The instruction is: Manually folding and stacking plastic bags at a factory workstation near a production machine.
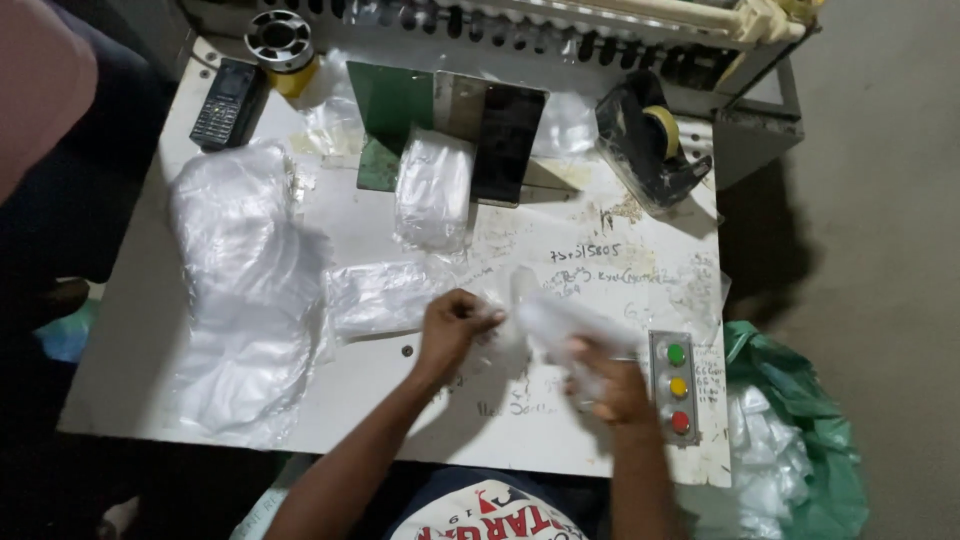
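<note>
Plastic bag (560,325) sits crumpled between both hands over the bench (130,330): left hand (455,325) pinches one end, right hand (612,385) clutches the other.

Left hand (455,325), right hand (612,385) gripping clear plastic bag (560,322), white table (600,440)

A tape dispenser (648,140) is sitting at two o'clock on the worktable (130,340), a mobile phone (227,103) at eleven, a button box (676,386) at four.

The clear plastic bag (560,325) is motion-blurred — its contents unreadable — hiding the right hand (615,385) fingers.
</note>
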